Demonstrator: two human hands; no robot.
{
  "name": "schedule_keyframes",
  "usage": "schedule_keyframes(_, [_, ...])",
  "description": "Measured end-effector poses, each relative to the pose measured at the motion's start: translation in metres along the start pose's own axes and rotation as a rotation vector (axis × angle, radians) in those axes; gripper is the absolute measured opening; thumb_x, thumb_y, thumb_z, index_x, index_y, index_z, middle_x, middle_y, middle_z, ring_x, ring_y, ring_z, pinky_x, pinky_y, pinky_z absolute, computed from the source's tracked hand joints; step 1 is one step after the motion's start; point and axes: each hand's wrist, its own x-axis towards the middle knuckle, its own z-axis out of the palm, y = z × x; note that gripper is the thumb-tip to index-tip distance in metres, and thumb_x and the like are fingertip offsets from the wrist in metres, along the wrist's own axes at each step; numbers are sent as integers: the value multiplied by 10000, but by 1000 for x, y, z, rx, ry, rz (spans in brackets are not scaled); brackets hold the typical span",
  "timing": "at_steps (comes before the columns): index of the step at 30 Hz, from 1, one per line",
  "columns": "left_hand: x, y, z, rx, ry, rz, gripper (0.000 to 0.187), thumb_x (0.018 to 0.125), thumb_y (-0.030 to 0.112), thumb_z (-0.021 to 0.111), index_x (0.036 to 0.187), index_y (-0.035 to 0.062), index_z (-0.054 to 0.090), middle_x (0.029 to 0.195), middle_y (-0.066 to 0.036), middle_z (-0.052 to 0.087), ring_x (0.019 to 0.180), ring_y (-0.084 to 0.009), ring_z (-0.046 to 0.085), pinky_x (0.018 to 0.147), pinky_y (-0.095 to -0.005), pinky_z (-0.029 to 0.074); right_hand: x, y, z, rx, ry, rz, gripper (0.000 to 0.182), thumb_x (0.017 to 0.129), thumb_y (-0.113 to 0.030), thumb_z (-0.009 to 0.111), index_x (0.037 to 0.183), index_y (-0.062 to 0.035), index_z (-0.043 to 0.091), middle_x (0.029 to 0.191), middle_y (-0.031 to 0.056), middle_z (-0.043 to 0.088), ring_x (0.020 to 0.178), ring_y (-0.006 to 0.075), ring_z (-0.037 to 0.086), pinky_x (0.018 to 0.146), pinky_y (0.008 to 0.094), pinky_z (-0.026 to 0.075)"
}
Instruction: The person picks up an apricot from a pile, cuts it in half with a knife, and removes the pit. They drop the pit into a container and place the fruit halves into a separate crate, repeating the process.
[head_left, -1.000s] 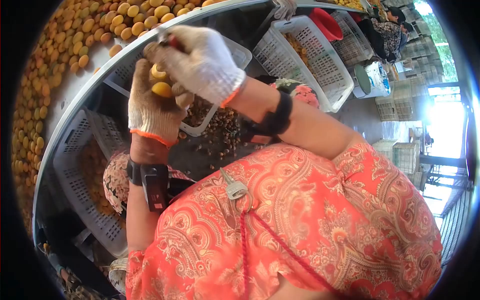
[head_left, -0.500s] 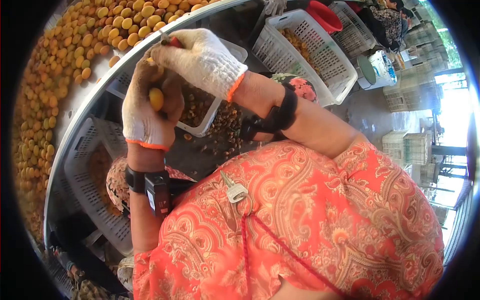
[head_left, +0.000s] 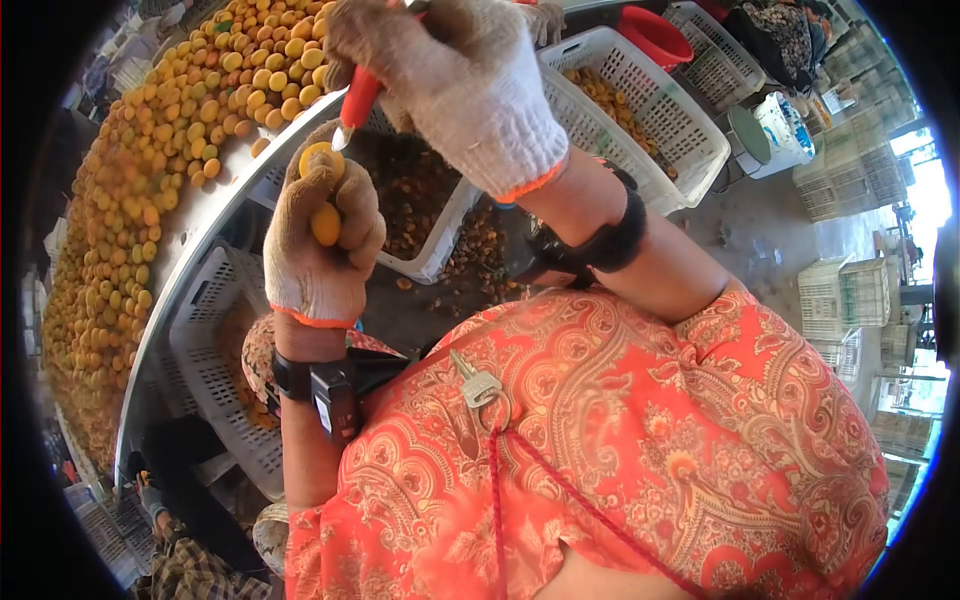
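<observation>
My left hand (head_left: 325,235), in a soiled white glove, holds two yellow-orange fruits. One fruit (head_left: 322,161) sits at the fingertips, and another fruit (head_left: 325,224) rests against the palm. Above it, my gloved right hand (head_left: 465,90) is closed on a knife (head_left: 361,98) with a red handle. Its short metal blade points down at the upper fruit, close to its edge; whether they touch I cannot tell. Below the hands stands a white crate (head_left: 436,250) with dark cut pieces inside. Many whole fruits (head_left: 200,110) are piled on a metal-rimmed table (head_left: 215,195).
A crate (head_left: 690,150) of orange pieces, a red basin (head_left: 655,38) and a white bucket (head_left: 783,135) are at upper right. Another crate (head_left: 215,350) stands at left below the table rim. Scraps lie on the floor. Parts of other people show at upper right and lower left.
My right hand has moved up and right, away from my left hand, and the knife's red handle and blade now show. The upper fruit in my left hand is more exposed.
</observation>
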Motion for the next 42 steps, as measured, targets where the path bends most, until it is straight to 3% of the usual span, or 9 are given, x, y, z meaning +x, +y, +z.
schedule_keyframes(11, [-5, -4, 11, 65, 57, 33, 134, 961, 151, 532, 1074, 80, 546, 780, -22, 434, 510, -82, 284, 401, -223, 205, -7, -7, -7, -277, -176, 132, 327, 870, -378, 691, 789, -60, 699, 552, 87, 589, 527, 214, 605, 528, 344, 480])
schedule_keyframes(13, [-6, -5, 11, 131, 121, 12, 211, 946, 145, 555, 1152, 97, 552, 758, 6, 482, 502, -63, 343, 424, -199, 257, -9, -5, -10, -382, -255, -153, 324, 879, -368, 676, 807, -53, 696, 565, 90, 595, 531, 245, 601, 535, 345, 483])
schedule_keyframes(20, [-15, -1, 11, 199, 176, -5, 238, 951, 162, 545, 1177, 84, 554, 751, 10, 502, 482, -56, 343, 408, -198, 256, -13, -13, -8, 26, -298, 273, 272, 892, -303, 677, 821, -44, 721, 628, 71, 645, 590, 148, 628, 563, 324, 499])
schedule_keyframes(25, [-19, 1, 12, 363, 179, -10, 243, 947, 158, 514, 1168, 66, 558, 768, -1, 522, 481, -54, 349, 397, -198, 252, -18, -8, -5, -291, -341, -62, 259, 891, -285, 685, 825, -38, 729, 659, 51, 671, 621, 118, 635, 586, 309, 517])
schedule_keyframes(28, [-20, 5, 16, 322, 193, -47, 259, 932, 155, 507, 1164, 51, 556, 762, -8, 511, 477, -57, 349, 391, -201, 247, -14, -23, -7, -4, -334, 312, 306, 926, -278, 651, 777, -16, 702, 653, 61, 672, 542, 113, 596, 497, 272, 477])
schedule_keyframes(32, [-25, 10, 19, 309, 127, -25, 287, 918, 156, 505, 1178, 41, 544, 747, -7, 482, 473, -63, 339, 387, -199, 240, -9, -14, -15, 252, -315, 508, 340, 949, -285, 613, 711, -44, 593, 653, 94, 648, 398, 95, 442, 350, 245, 291])
schedule_keyframes(35, [-24, 11, 13, 244, 11, -49, 322, 917, 157, 493, 1212, 32, 517, 726, -2, 438, 475, -60, 311, 387, -197, 234, -13, 9, -15, 538, -226, 589, 298, 950, -265, 596, 735, -65, 548, 723, 124, 659, 408, 108, 450, 364, 233, 304])
schedule_keyframes(41, [-18, 6, 9, 396, 142, -58, 218, 952, 174, 480, 1129, 57, 532, 663, 16, 426, 452, -55, 361, 387, -188, 246, -19, -20, -9, 137, -290, 419, 168, 910, -120, 531, 793, -33, 614, 703, 58, 647, 596, 118, 583, 525, 291, 482])
schedule_keyframes(42, [-7, -9, -9, 853, 43, 318, 203, 949, 171, 491, 1117, 68, 541, 660, 14, 425, 451, -62, 373, 384, -186, 252, -17, -2, -10, -157, -349, -121, 214, 914, -113, 518, 741, -36, 618, 690, 46, 643, 633, 123, 603, 577, 311, 507])
